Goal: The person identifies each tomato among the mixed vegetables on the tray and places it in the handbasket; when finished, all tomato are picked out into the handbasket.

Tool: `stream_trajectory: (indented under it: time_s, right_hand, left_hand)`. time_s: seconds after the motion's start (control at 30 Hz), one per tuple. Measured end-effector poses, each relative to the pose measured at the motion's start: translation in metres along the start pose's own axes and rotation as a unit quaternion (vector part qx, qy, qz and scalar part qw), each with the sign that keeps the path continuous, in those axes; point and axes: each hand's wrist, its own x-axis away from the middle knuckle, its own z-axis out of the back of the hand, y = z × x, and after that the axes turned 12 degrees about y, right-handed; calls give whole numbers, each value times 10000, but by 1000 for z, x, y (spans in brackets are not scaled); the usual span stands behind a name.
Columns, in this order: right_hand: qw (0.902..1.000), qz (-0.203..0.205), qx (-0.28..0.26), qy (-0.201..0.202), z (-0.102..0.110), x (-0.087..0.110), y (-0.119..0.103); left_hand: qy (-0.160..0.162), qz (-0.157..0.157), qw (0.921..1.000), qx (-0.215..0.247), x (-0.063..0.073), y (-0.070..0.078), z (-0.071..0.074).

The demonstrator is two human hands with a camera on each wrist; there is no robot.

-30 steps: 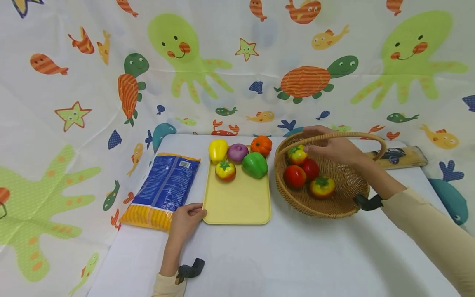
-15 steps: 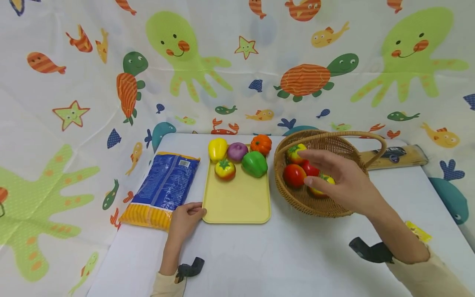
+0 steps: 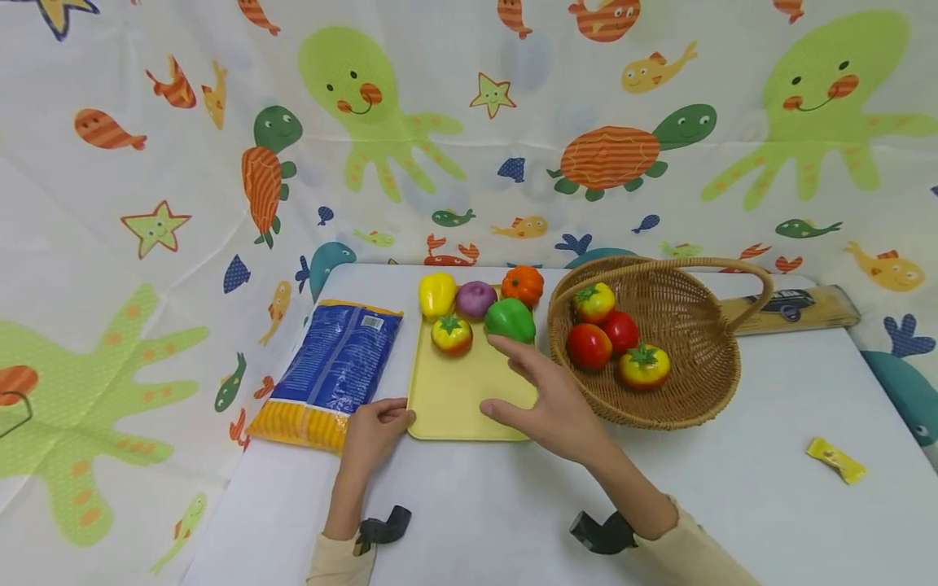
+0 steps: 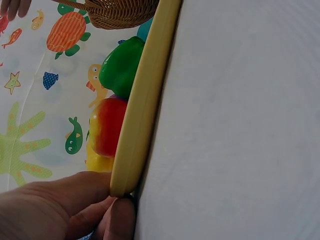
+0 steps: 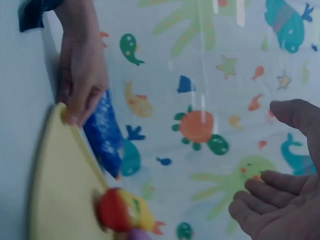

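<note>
My left hand [image 3: 374, 435] pinches the near left corner of a yellow tray [image 3: 450, 399], thumb on top of the rim and fingers below it, as the left wrist view shows. Over the tray's right side hovers my right hand [image 3: 553, 407], fingers spread and holding nothing. Toward the back of the tray sit a toy yellow bell pepper [image 3: 437, 295], a purple onion-like toy [image 3: 475, 299], an orange pumpkin [image 3: 523, 285], a green bell pepper [image 3: 511, 321] and a red-yellow tomato-like toy [image 3: 452, 335].
Right of the tray stands a wicker basket [image 3: 696, 325] with an arched handle, holding red fruits [image 3: 589, 347] and red-yellow ones [image 3: 644, 367]. A blue-and-yellow bag [image 3: 330, 366] lies left. Behind the basket is a long brown package [image 3: 799, 311]; a yellow wrapper [image 3: 836, 460] lies far right.
My right hand has come out of the basket and moved left over the tray, with its fingers open. My left hand has stayed at the tray's corner.
</note>
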Motion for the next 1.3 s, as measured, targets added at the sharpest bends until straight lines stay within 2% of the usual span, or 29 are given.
stream_trajectory:
  time_s: [0.17, 0.43, 0.63, 0.87, 1.3]
  right_hand:
    - [9990, -401, -117, 128, -25, -12, 23]
    - [9943, -849, 291, 575, -59, -38, 60]
    - [9902, -1025, 565, 757, -78, -58, 84]
    - [9852, -1264, 894, 730, -93, -72, 96]
    - [9830, -1373, 913, 814, -112, -96, 115]
  left_hand:
    - [1, -26, 10000, 14, 1, 1, -1]
    - [-38, -23, 10000, 64, 1, 0, -1]
    - [-38, 7, 10000, 31, 0, -1, 0]
    - [-67, 18, 10000, 54, 0, 0, 0]
    - [-97, 72, 9999, -5, -1, 0, 0]
